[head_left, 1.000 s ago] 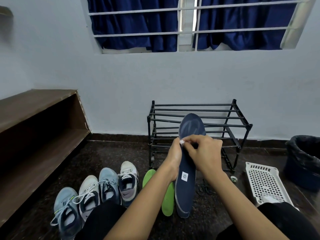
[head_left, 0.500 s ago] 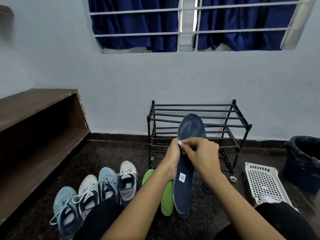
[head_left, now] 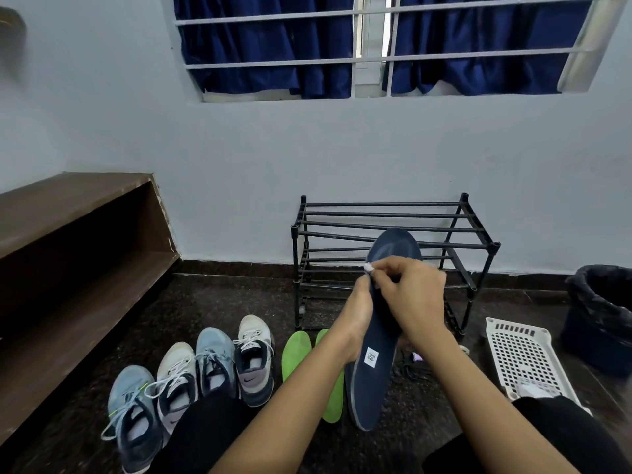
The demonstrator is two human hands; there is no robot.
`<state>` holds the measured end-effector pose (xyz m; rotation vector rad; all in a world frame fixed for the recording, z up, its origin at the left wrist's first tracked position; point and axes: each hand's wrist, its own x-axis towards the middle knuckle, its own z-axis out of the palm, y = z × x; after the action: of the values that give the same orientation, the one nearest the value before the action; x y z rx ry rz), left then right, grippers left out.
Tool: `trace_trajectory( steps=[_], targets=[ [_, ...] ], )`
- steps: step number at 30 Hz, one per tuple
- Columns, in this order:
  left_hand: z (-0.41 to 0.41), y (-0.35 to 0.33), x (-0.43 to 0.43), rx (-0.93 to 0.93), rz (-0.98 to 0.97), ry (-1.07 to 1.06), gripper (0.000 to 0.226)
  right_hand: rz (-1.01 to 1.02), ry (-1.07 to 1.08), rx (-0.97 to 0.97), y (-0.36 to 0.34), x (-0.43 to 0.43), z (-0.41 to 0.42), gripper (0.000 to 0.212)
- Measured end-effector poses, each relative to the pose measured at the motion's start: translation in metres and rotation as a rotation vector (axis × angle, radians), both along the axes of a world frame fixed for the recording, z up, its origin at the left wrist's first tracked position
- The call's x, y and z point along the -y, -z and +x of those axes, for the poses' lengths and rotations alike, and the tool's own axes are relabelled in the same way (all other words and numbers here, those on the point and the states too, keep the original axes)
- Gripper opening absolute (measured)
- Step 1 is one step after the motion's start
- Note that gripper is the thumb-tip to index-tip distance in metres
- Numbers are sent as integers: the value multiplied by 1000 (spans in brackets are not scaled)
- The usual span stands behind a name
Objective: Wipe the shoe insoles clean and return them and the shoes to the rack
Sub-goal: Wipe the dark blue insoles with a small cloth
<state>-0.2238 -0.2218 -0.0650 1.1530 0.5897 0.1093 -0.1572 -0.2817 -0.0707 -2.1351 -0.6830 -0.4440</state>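
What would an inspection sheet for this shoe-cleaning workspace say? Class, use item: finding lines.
Surface: dark speckled floor, bare in front of the rack.
Job's things: navy insole held upright; two green insoles and four sneakers on the floor; black rack holds nothing.
Clutter: white perforated tray; lined bin.
Grips: left hand supports the insole; right hand pinches a small white wipe against it.
Cables: dark cord or lace on the floor; cannot tell which.
Surroundings: wooden shelf, barred window with blue curtains.
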Motion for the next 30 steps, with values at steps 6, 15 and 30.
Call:
trace_trajectory(
  steps=[6,15,30],
  targets=[
    [2,0,-11,-35,49,-70,52,52,-81,-100,9,-1,-8,7],
    [2,1,5,-4,72,61,52,-74,75,151,-5,-2,11,10],
    [5,9,-7,18,41,-79,52,-21,-22,55,3,-5,-7,15]
  ],
)
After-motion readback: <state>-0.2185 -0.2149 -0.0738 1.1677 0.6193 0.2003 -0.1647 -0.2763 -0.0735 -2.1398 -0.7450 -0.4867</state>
